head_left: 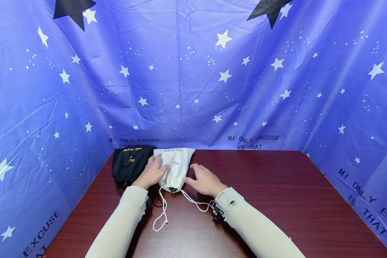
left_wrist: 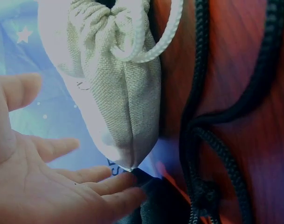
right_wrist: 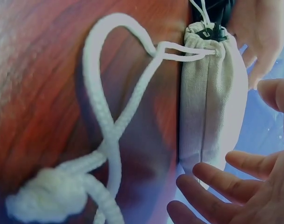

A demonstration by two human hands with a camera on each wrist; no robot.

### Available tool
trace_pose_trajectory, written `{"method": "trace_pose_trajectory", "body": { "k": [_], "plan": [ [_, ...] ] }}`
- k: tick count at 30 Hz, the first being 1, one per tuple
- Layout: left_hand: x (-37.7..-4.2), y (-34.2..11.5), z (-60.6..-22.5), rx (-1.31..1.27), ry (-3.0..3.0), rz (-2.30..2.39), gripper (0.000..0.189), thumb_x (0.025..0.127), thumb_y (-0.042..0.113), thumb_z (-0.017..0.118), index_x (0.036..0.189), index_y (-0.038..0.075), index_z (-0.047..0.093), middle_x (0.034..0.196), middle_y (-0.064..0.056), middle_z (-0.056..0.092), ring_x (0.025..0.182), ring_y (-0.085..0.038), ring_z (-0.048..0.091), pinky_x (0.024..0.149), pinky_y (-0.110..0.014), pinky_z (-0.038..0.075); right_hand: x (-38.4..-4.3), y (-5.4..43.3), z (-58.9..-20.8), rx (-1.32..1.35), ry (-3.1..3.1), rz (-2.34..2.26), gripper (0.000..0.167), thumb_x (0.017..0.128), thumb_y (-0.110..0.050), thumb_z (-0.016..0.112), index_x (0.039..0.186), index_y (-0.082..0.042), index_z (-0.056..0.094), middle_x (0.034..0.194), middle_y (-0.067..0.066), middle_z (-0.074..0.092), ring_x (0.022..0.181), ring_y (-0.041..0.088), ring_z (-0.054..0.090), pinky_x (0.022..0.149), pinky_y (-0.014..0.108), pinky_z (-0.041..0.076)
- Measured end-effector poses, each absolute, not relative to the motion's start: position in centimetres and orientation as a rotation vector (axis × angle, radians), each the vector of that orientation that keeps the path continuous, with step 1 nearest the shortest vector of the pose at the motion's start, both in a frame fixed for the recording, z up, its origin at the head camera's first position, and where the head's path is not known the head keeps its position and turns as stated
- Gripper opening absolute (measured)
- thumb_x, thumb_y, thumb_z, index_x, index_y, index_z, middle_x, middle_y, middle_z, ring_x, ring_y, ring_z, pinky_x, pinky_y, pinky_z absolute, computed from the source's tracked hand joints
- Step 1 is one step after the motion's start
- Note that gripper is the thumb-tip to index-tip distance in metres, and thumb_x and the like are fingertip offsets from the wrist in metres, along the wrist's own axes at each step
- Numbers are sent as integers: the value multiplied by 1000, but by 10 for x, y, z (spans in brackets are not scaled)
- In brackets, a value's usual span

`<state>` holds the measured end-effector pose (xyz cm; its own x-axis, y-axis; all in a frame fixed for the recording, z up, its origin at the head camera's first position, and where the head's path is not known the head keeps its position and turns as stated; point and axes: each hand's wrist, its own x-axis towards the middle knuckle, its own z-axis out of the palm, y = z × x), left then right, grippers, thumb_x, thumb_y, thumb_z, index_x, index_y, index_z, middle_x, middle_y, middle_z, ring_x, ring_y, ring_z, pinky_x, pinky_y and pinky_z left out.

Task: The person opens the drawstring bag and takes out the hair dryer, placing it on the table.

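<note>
A white drawstring bag [head_left: 175,175] printed "Hair Dryer" lies flat on the table, its gathered mouth toward me and something dark showing in the opening. My left hand [head_left: 152,172] is at the bag's left side, fingers spread and overlapping its edge in the head view. At its right side is my right hand [head_left: 207,181], fingers relaxed and apart, with fingertips close to the fabric. Left of the white bag lies a black drawstring bag [head_left: 127,170] with yellow "Hair Dryer" print, partly hidden behind my left hand.
White cords [head_left: 163,211] trail from the bag's mouth over the dark red wooden table [head_left: 271,200], one running toward my right wrist. Black cords [left_wrist: 197,93] lie by my left wrist. A blue star-printed curtain [head_left: 180,82] encloses the table's back and sides.
</note>
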<state>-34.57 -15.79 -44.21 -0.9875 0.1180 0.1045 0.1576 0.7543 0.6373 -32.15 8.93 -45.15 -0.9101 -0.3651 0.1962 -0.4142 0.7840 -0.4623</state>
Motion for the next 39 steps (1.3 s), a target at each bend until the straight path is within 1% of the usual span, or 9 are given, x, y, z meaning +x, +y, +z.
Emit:
{"method": "trace_pose_trajectory", "body": {
  "k": [3, 8, 14, 16, 21, 31, 39],
  "plan": [
    [-346, -158, -444, -227, -2898, -1052, 77, 102, 39, 56, 161, -1, 26, 165, -35, 13, 151, -50, 28, 121, -58, 30, -322, 88, -453, 635, -2886, 763, 68, 94, -53, 66, 143, -8, 54, 134, 16, 65, 125, 28, 63, 103, 47, 51],
    [-346, -158, -446, -225, -2898, -1057, 77, 103, 38, 56, 161, -1, 25, 165, -37, 12, 152, -49, 26, 122, -58, 28, -324, 84, -454, 610, -2893, 750, 73, 92, -56, 66, 146, -9, 51, 134, 16, 65, 124, 29, 63, 100, 48, 53],
    [-347, -157, -446, -212, -2931, -1088, 79, 103, 41, 55, 163, 2, 22, 166, -36, 9, 155, -49, 20, 123, -58, 26, -327, 76, -455, 568, -2888, 761, 81, 91, -58, 66, 152, -9, 45, 137, 16, 64, 126, 30, 63, 99, 49, 53],
    [-347, -156, -446, -210, -2940, -1076, 79, 103, 40, 55, 163, 2, 22, 166, -36, 10, 154, -49, 21, 122, -59, 27, -326, 74, -455, 563, -2889, 764, 82, 91, -59, 66, 153, -10, 44, 137, 16, 63, 126, 30, 63, 99, 50, 53],
    [-347, -156, -447, -217, -2940, -1052, 77, 103, 39, 55, 162, 0, 24, 165, -38, 11, 153, -51, 23, 122, -59, 28, -324, 69, -456, 559, -2903, 737, 79, 91, -59, 66, 152, -12, 46, 135, 15, 64, 124, 29, 63, 97, 50, 54],
    [-350, -155, -450, -210, -2958, -1044, 77, 103, 41, 53, 162, 1, 26, 166, -38, 6, 153, -53, 19, 122, -60, 27, -323, 59, -454, 577, -2926, 683, 76, 92, -61, 64, 150, -13, 50, 129, 14, 66, 117, 28, 66, 90, 49, 56],
    [-349, -152, -452, -180, -2991, -979, 78, 103, 45, 51, 163, 2, 25, 167, -35, 5, 149, -59, 24, 119, -64, 28, -323, 53, -456, 589, -2912, 701, 69, 92, -57, 66, 144, -12, 56, 125, 13, 67, 113, 27, 66, 88, 45, 55]
  ]
}}
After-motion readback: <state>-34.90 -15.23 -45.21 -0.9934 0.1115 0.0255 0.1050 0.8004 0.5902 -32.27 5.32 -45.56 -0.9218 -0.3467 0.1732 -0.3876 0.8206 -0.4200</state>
